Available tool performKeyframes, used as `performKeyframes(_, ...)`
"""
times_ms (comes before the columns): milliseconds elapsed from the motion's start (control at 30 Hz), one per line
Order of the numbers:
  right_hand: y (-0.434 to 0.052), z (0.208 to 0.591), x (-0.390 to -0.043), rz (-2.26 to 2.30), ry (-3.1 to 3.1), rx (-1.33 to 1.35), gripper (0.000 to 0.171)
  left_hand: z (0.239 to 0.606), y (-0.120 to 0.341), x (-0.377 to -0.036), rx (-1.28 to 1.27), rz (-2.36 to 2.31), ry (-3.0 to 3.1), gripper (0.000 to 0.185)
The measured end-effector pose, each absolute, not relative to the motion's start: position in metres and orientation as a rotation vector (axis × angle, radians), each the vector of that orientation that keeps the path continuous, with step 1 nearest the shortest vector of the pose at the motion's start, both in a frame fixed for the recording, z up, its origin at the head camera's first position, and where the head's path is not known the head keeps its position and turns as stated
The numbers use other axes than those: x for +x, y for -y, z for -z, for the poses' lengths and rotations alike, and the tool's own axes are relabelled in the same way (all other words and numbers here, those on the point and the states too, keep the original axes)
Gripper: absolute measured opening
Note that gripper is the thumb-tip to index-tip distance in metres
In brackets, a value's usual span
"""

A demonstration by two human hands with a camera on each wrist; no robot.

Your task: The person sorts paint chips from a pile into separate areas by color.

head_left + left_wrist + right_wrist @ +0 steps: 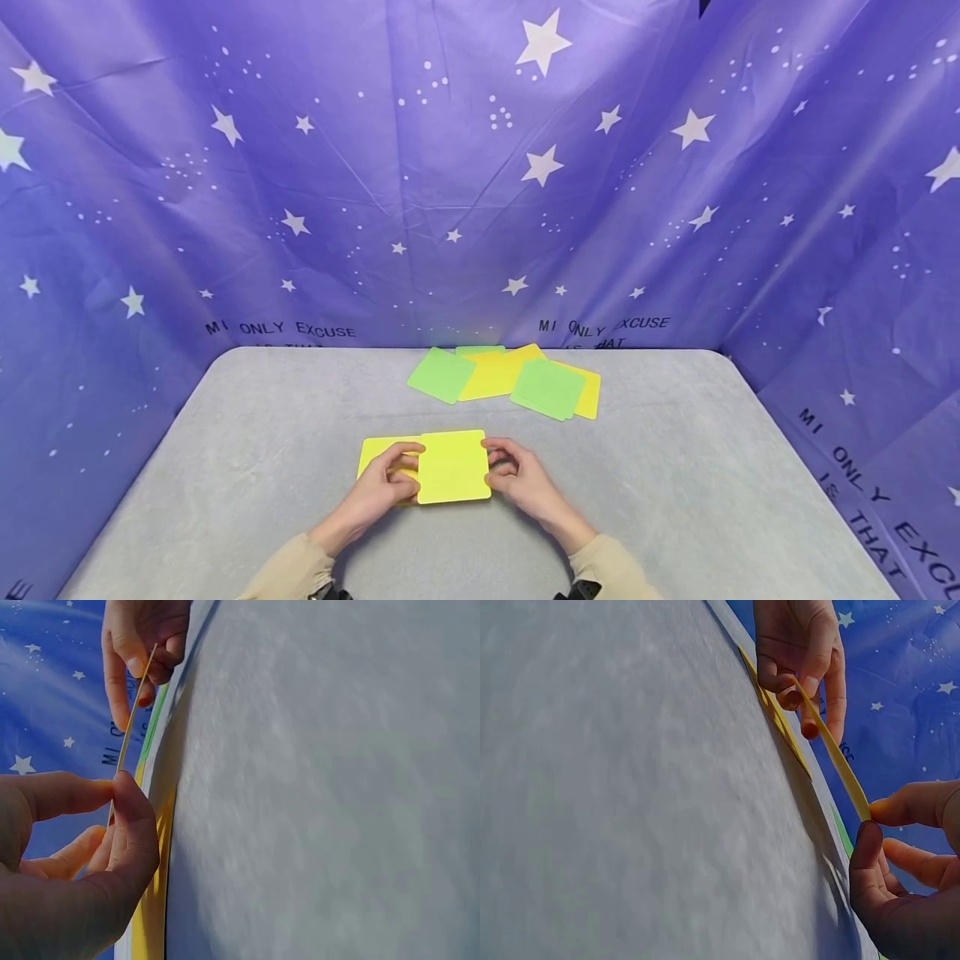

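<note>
A square yellow card [454,467] with rounded corners is held up between both hands, near the front of the table. My left hand [381,485] pinches its left edge between thumb and fingers. At the opposite edge, my right hand [525,479] grips the card in the same way. Both wrist views show the held card [844,769] nearly edge-on, raised above the tabletop. Another yellow card [372,451] lies flat on the table beneath and behind my left hand, partly hidden by it and by the held card.
Farther back on the grey table [285,417], green cards [551,388] and yellow cards [487,373] lie in a loose overlapping spread near the far edge. A purple curtain [465,183] with white stars hangs behind the table and along both sides.
</note>
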State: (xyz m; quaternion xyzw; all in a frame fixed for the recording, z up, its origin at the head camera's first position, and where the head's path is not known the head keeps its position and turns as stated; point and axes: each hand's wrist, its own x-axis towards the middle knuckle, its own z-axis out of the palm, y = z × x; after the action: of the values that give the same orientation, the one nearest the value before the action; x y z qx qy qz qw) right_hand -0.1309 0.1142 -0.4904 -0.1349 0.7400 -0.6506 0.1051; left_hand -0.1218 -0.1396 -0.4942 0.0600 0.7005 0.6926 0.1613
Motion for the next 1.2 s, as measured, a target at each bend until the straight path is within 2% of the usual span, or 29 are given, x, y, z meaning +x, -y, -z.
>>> performKeyframes(267,-0.091,0.492,-0.131,1.902,-2.218,-0.420,0.048,0.494,0.156,-0.115,0.149,-1.893,-2.171,0.056)
performKeyframes(567,-0.063,0.456,-0.116,1.871,-2.257,-0.433,0.043,0.492,0.178,-0.110,0.098,-1.867,-2.237,0.058)
performKeyframes(867,-0.043,0.492,-0.133,1.794,-2.339,-0.449,0.048,0.487,0.192,-0.109,-0.006,-1.802,-2.372,0.052)
performKeyframes(1200,-0.029,0.497,-0.136,1.718,-2.405,-0.526,0.046,0.490,0.201,-0.110,0.000,-1.604,-2.603,0.048)
